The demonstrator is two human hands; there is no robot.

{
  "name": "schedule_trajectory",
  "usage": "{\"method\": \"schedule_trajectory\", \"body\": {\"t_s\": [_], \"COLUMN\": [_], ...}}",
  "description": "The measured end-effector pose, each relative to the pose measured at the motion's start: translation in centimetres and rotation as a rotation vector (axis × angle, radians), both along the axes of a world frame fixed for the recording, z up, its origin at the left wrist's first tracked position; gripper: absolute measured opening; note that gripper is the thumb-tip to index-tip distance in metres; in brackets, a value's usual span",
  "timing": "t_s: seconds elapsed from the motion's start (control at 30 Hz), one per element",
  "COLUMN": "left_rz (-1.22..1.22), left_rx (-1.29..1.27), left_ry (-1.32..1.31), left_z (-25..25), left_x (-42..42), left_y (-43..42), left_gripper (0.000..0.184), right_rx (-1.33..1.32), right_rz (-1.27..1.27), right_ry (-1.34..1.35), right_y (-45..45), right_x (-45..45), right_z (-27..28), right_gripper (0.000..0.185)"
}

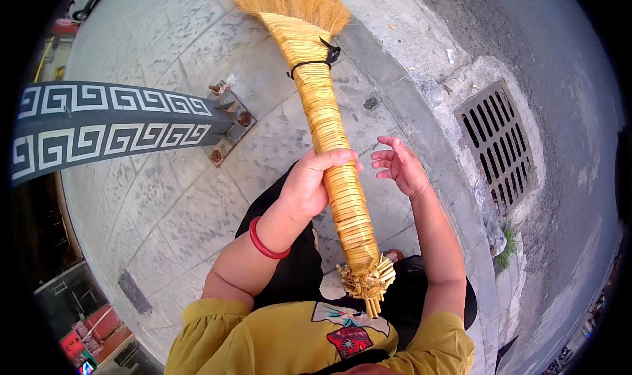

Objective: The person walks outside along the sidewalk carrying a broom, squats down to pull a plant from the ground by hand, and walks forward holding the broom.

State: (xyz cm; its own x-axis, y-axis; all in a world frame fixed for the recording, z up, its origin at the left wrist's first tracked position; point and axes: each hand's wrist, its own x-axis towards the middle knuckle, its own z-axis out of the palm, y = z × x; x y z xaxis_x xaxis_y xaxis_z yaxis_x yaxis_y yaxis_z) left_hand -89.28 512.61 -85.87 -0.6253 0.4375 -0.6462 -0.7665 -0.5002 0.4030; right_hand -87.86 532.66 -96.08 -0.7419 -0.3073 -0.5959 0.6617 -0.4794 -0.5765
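Observation:
A straw hand broom (329,125) runs up the middle of the view, its fanned bristles at the top and its cut straw ends near my chest. Close wrapping covers its handle, and a black tie (316,64) is knotted around it below the bristles. My left hand (322,181), with a red bangle on the wrist, is wrapped round the handle about midway. To the right of the broom, my right hand (400,168) is held apart from it, fingers loosely spread with nothing in them.
Grey paving stones (178,197) lie below me. A dark post with a white key pattern (118,122) is bolted down at left. On the right, past the kerb, a metal drain grate (498,145) sits beside the asphalt road (566,112). A grass tuft (507,247) grows by the kerb.

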Motion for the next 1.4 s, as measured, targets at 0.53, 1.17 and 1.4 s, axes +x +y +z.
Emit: {"method": "schedule_trajectory", "body": {"t_s": [0.53, 1.17, 1.4], "left_rz": [0.278, -0.37, -0.508], "left_rx": [-0.929, -0.306, -0.666], "left_ry": [0.253, 0.067, 0.068], "left_z": [9.5, 31.6, 31.3], "left_x": [6.5, 21.7, 26.1], "left_y": [1.4, 8.0, 7.6], "left_gripper": [0.058, 0.043, 0.043], "right_rx": [-0.037, -0.371, -0.592], "right_rz": [0.386, -0.168, -0.285], "right_ry": [-0.116, -0.614, -0.535], "right_y": [-7.8, -2.9, -3.1], "right_x": [7.8, 28.7, 33.5], "right_z": [19.9, 46.7, 45.0], "right_gripper": [0.052, 0.032, 0.031]}}
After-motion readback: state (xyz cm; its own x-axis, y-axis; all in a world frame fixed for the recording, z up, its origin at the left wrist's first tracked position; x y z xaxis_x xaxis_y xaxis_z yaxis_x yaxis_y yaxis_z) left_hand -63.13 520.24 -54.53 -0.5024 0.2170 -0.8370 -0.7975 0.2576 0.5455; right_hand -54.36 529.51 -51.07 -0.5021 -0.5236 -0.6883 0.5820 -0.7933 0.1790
